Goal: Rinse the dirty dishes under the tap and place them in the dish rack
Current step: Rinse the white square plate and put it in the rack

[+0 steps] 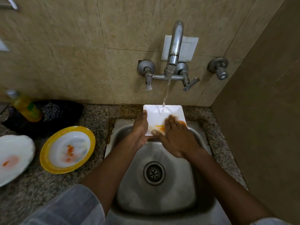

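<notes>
Square plate rinsed over the sink.

Above the steel sink (155, 197), the left hand (139, 127) has its grip on the left edge of the plate (155, 114), orange-smeared; the right hand (173, 135) lies flat on it, holding nothing. Water falls from the tap (176, 41). On the granite desk (95, 117) left, a yellow-rimmed bowl (48, 153) and white dish (24, 143) carry orange residue.

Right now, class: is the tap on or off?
On. Water runs from the tap onto the square plate held over the sink.
</notes>
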